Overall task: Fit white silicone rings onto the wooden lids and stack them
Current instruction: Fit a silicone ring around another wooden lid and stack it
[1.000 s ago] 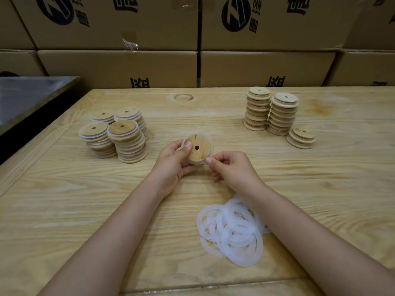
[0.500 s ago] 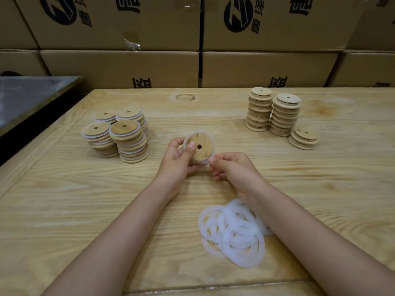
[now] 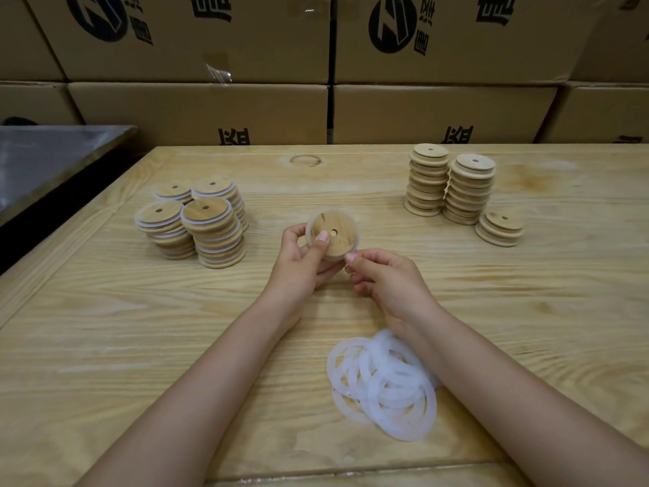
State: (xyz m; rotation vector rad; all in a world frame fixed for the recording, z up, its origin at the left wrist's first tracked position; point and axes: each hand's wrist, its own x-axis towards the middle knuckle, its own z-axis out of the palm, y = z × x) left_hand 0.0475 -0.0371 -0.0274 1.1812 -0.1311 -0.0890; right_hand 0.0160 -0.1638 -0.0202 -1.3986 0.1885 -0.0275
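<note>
Left hand (image 3: 302, 261) gripping wooden lid (image 3: 333, 233), thumb pressing its face; right hand (image 3: 386, 279) fingertips pinching white silicone ring (image 3: 355, 248) at lid's rim.

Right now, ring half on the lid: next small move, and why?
Probably slide the right hand around the rim, seating the ring. The left hand grips the lid, and the right pinches the ring at its lower edge.

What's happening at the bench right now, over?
Left hand holds wooden lid upright above the table. Right hand fingers pinch white ring at its lower edge. Loose rings near right forearm; nothing blocking.
</note>
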